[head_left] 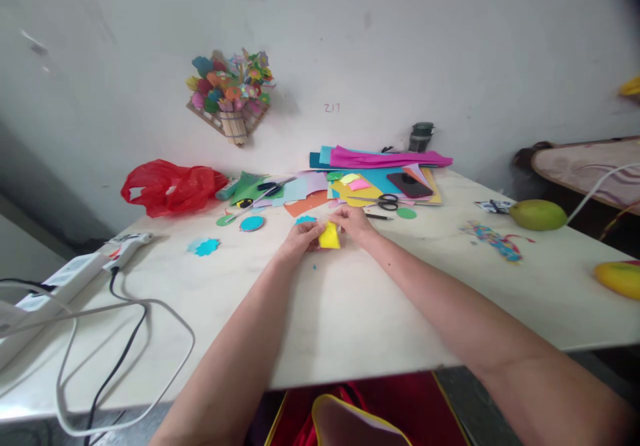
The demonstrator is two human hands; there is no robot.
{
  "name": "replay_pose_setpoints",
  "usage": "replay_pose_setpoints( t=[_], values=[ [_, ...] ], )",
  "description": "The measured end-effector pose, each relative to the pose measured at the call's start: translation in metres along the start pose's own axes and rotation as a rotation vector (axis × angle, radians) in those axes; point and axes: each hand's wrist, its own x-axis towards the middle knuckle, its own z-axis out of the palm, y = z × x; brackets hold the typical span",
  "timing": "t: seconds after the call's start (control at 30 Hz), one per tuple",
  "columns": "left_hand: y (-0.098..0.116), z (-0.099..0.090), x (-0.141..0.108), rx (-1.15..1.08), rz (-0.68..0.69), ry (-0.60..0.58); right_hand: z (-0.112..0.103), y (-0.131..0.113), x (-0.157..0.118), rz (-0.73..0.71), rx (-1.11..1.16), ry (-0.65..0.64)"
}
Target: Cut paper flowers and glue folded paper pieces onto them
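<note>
Both hands meet over the middle of the table around a small yellow packet (329, 237) that looks like soft clay in clear wrapping. My left hand (303, 235) pinches its left side, fingers closed. At its upper edge, the fingers of my right hand (353, 223) are closed on it too. Just behind my left hand lies a blue scalloped paper piece (305, 220), partly covered. A black pen (379, 217) rests beside my right hand. Similar small packets, a green one (335, 176) and a pink one (359, 185), lie farther back on coloured sheets.
Black-handled scissors (388, 202) and a dark phone (410, 185) lie on coloured paper. Left are a blue disc (252, 223), a red plastic bag (173, 187) and a power strip (65, 276) with loose cables. Mangoes (538, 215) sit right; a dark cup (421, 137) stands behind.
</note>
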Motion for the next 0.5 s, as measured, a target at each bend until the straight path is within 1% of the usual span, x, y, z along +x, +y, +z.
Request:
replay_pose_setpoints(
  t=[0.2,0.33,0.4,0.5],
  values=[
    [0.0023,0.0033,-0.0024,0.039,0.031,0.048,0.0075,-0.0014,-0.0052,0.01,-0.036,-0.029],
    [0.0035,0.0008,-0.0023,0.042,0.033,0.104,0.0063,-0.0016,-0.0058,-0.021,-0.03,-0.063],
    [0.0039,-0.0006,-0.0018,0.038,0.03,0.114,0.0036,-0.0021,-0.0058,-0.012,-0.043,-0.11],
    [0.005,-0.0006,-0.0019,0.016,0.034,0.096,-0.0018,-0.0026,-0.0061,0.037,-0.075,-0.208]
  ],
)
